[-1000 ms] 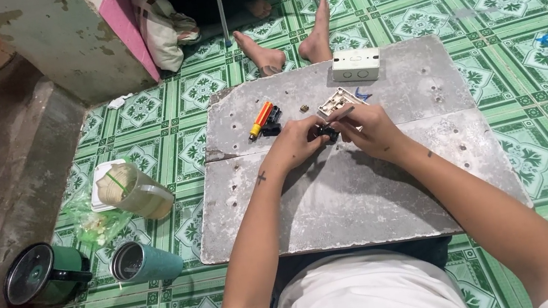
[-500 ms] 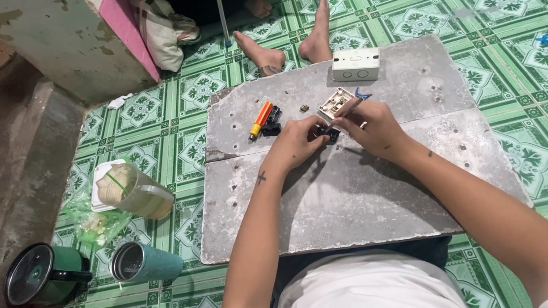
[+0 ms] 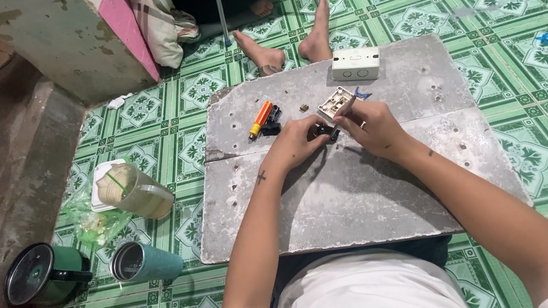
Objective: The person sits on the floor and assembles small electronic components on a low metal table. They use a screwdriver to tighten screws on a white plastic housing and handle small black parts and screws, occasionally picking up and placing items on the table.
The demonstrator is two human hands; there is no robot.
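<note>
Nothing's really shifted since a second ago: both hands, left hand (image 3: 298, 144) and right hand (image 3: 374, 129), stay clenched on the small black plastic part (image 3: 326, 132) mid-slab on the grey stone counter (image 3: 367, 183), beside the beige square switch plate (image 3: 335, 103), so the fiddling's ongoing.

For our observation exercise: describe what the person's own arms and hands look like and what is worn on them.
Both arms are bare to short white sleeves. The left hand has a small dark cross-shaped mark on its forearm. The right hand wears a ring on one of its fingers; small dark marks dot that forearm.
</note>
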